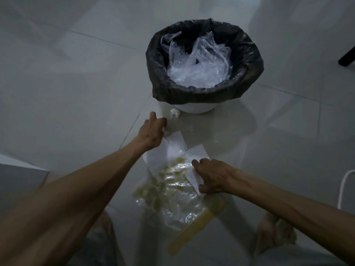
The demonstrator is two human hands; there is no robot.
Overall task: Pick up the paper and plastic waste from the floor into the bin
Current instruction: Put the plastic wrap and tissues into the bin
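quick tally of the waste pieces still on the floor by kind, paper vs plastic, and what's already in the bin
Paper on the floor: 3 (two white sheets, one small crumpled wad)
Plastic on the floor: 1 (clear bag with yellow print)
Plastic in the bin: 1 (clear crumpled film)
Total: 5

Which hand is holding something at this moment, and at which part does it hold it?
The right hand pinches the white paper sheet at its right edge. The left hand touches the far corner of another white sheet; a firm grip cannot be told.
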